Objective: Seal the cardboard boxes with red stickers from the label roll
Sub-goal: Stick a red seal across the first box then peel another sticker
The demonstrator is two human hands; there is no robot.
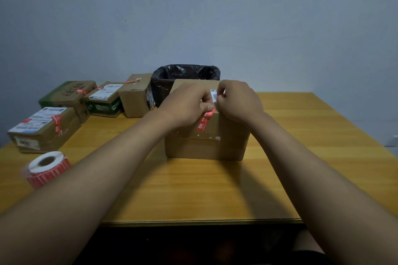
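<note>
A brown cardboard box (206,144) stands in the middle of the wooden table (193,189). A red sticker (205,119) hangs over its top front edge and down the front face. My left hand (185,103) pinches the sticker's upper end with curled fingers. My right hand (239,101) rests on the box top beside it, its fingers curled at the sticker's far end by a white label. The label roll (46,168), white-cored with red stickers, lies at the table's left front.
Several cardboard boxes with red stickers stand at the table's back left: one with a white label (43,129), a green-printed one (69,94), another green one (105,99), a plain brown one (135,94). A bin with a black bag (185,75) sits behind the middle box.
</note>
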